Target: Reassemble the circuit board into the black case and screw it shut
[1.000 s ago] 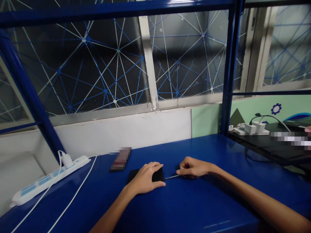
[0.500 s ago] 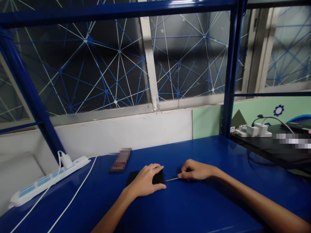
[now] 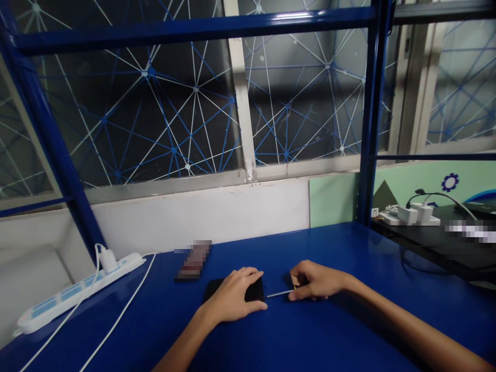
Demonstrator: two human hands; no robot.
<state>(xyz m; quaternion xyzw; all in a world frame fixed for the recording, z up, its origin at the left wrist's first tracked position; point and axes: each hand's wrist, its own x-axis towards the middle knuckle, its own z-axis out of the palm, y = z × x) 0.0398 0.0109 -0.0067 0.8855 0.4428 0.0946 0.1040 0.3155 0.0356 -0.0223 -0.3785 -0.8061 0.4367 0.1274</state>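
Note:
A flat black rectangular box [image 3: 254, 291] lies on the blue table under my left hand [image 3: 232, 297]. The thumb is at its near right corner and the fingers reach over its far side, so much of the box is hidden. To its right, my right hand [image 3: 313, 280] is closed around a screwdriver [image 3: 279, 294] with a thin metal shaft. Its tip meets the right edge of the box, and a bit of yellow shows by my fingers. The rest of the handle is hidden in my hand.
Behind the box lies a dark, blurred-out flat object [image 3: 195, 260]. A white power strip [image 3: 81, 294] with cables runs along the left of the blue table [image 3: 333, 330]. Blue frame posts [image 3: 372, 119] rise at the back, and a black desk [image 3: 418, 240] with chargers stands right.
The view has tilted slightly, so everything sits a little lower. My right hand has turned a little and shows more of the screwdriver shaft. My left hand stays on the box.

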